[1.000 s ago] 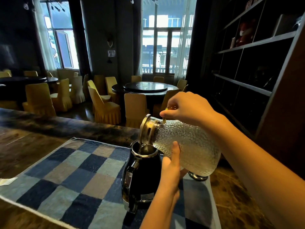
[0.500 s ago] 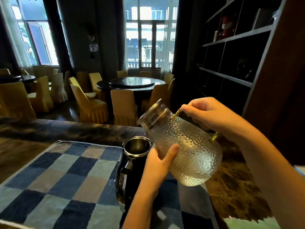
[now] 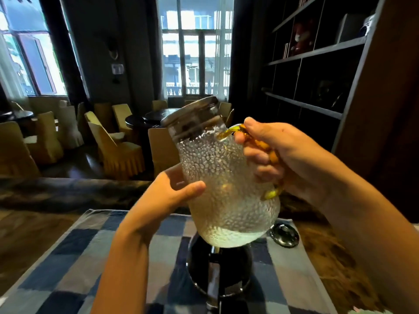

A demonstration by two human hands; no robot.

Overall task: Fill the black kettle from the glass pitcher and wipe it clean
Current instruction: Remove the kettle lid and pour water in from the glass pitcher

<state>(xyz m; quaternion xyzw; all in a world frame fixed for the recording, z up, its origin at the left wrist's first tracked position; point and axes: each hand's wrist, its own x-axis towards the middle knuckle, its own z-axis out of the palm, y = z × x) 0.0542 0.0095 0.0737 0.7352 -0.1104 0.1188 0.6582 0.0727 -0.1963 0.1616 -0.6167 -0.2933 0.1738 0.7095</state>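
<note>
The dimpled glass pitcher (image 3: 226, 189) is held nearly upright in the air, a little water pooled at its bottom and a metal lid on top. My right hand (image 3: 283, 155) grips its amber handle. My left hand (image 3: 172, 191) cups the pitcher's left side, thumb across the glass. The black kettle (image 3: 217, 270) stands on the cloth directly below the pitcher, its mouth hidden by the pitcher's base.
A blue and grey checked cloth (image 3: 68, 268) covers the dark marble counter (image 3: 34, 223). The kettle's round lid (image 3: 284, 234) lies on the cloth to the right. Dark shelving (image 3: 317, 75) rises at the right; yellow chairs and round tables fill the room beyond.
The pitcher has swung from pouring into the kettle back to nearly upright and risen above it. Both hands stayed on it, and the view shifted right and down.
</note>
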